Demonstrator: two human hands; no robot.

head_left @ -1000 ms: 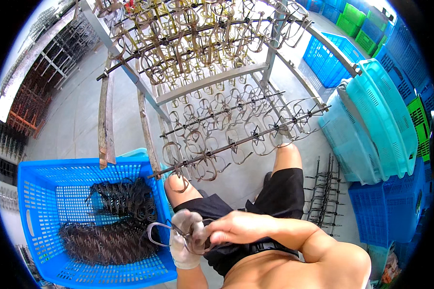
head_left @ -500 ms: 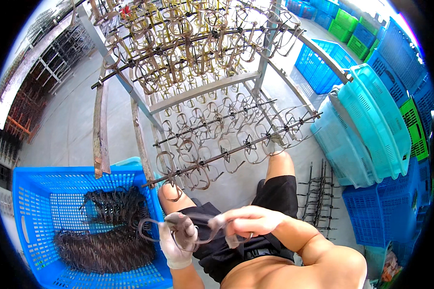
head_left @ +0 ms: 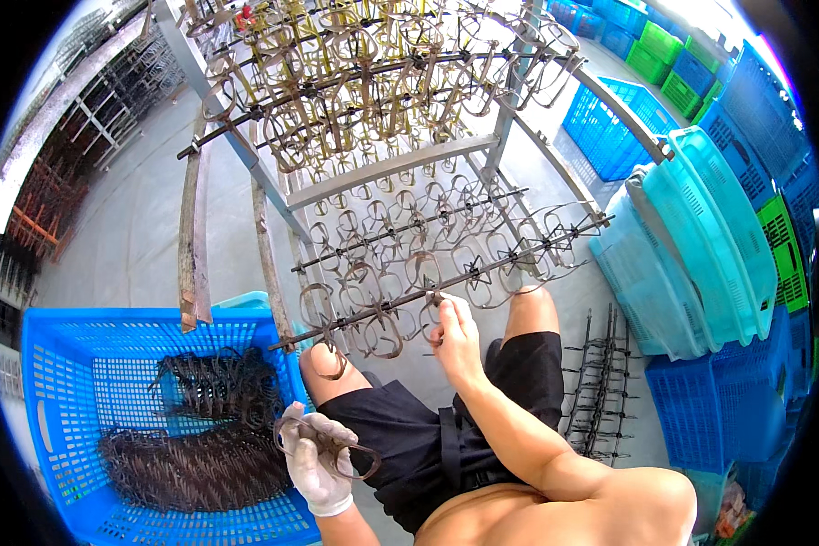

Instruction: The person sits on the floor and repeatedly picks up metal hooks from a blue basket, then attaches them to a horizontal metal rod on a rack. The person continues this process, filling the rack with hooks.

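Note:
My left hand (head_left: 318, 460), in a white glove, is closed around brown eyeglass frames (head_left: 364, 462). They overlap, so I cannot tell how many there are. My bare right hand (head_left: 455, 344) reaches forward between my knees. Its thumb and fingers pinch an eyeglass frame (head_left: 420, 270) at the dark hanging rod (head_left: 382, 314); the exact grip is partly hidden by the fingers. More eyeglass frames (head_left: 373, 282) hang from clips along this rod, on both sides of my right hand.
A metal rack (head_left: 391, 171) with higher rods of frames stands ahead. To my left, a blue basket (head_left: 59, 409) holds dark frame parts (head_left: 191, 464). Bare clip rods (head_left: 601, 387) lie on the floor at right, near stacked turquoise crates (head_left: 701, 255) and blue crates (head_left: 728, 400).
My right hand has moved from beside my left hand, over my lap, forward and up to the rod. My left hand has shifted slightly down and left, still holding frames.

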